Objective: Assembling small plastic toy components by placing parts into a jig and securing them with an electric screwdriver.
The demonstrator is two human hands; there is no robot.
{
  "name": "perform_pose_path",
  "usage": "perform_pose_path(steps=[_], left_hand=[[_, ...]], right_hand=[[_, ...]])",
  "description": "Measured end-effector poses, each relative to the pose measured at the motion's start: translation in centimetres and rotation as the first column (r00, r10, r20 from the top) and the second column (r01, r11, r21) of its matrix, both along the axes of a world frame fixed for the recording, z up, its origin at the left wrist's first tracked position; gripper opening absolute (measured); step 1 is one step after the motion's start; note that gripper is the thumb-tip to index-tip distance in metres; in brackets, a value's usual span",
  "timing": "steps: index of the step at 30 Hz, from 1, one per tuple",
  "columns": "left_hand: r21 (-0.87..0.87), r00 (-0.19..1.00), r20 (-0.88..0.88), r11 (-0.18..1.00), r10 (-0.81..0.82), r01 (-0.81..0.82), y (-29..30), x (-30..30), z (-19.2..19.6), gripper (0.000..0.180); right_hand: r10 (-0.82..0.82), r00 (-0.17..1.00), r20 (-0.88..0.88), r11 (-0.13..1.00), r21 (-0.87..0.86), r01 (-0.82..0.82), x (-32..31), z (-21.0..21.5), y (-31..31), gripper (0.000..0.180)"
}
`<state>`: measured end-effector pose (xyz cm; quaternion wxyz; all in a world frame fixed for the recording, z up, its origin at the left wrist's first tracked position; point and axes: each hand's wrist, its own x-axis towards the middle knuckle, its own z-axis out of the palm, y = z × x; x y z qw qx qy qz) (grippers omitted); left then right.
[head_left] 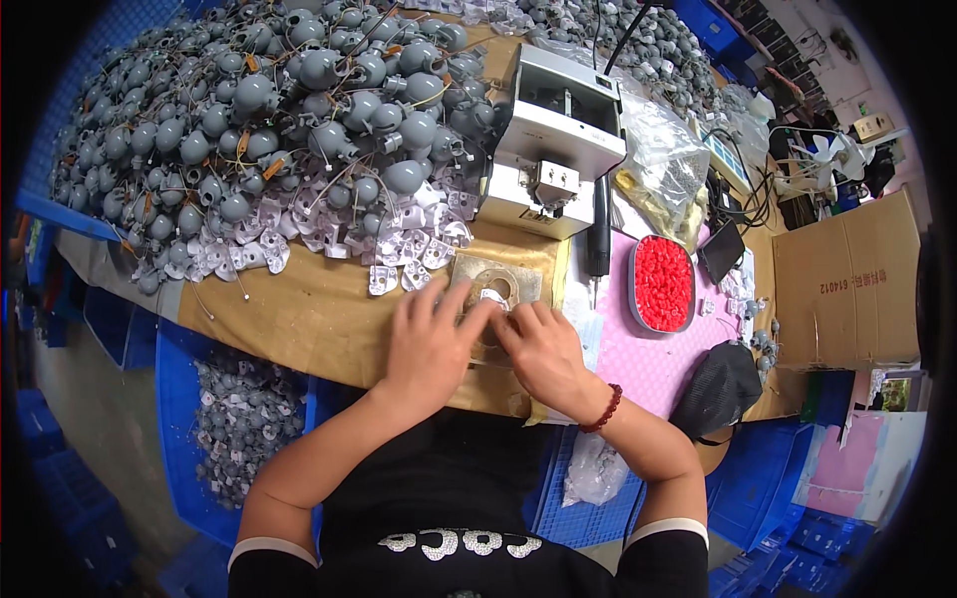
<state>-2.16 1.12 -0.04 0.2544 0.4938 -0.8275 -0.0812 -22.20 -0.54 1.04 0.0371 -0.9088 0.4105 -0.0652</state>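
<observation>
Cluttered brown workbench [299,309], both my hands on a flat tan fixture plate [498,284].

Landmark is that plate, lying at the bench's near edge. My left hand [431,344] rests flat on its left part, fingers spread and extended. My right hand [543,354], red bead bracelet [604,409] at the wrist, presses fingertips on a small white plastic part [495,297] at the plate's centre; whether it is gripped I cannot tell. Beyond the plate stands a grey-white box machine [553,140]. Left of and beyond the plate lies a heap of grey bulb-shaped housings with wires [289,110]. Right of the plate sits an oval tray of red pieces [663,282] on a pink mat [658,364].
</observation>
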Motion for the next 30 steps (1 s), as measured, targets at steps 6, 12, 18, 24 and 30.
perform_pose_path(steps=[6,12,18,24,30], left_hand=[[-0.126,0.99,0.138,0.99,-0.041,0.059,-0.5,-0.7,-1.7,0.036],[-0.078,0.992,0.086,0.992,-0.093,0.1,-1.1,-0.5,-2.1,0.046],[-0.094,0.993,0.048,0.989,-0.106,0.11,-1.3,-0.7,-2.5,0.043],[-0.086,0.994,0.053,0.991,-0.099,0.104,-1.3,-0.4,-2.5,0.041],[-0.119,0.992,0.058,0.986,-0.11,0.116,-1.4,-0.4,-2.3,0.034]], right_hand=[[-0.213,0.811,0.544,0.951,0.307,0.044,-5.1,0.1,-1.6,0.038],[-0.251,0.851,0.461,0.895,0.446,0.023,-8.0,0.5,-0.3,0.038],[-0.343,0.811,0.474,0.928,0.304,0.215,-7.0,-3.7,0.3,0.033],[-0.912,0.096,0.398,0.358,0.889,-0.286,-6.1,-2.1,-1.7,0.017],[-0.847,-0.008,0.532,0.478,0.753,-0.452,-4.9,-3.1,-2.6,0.022]])
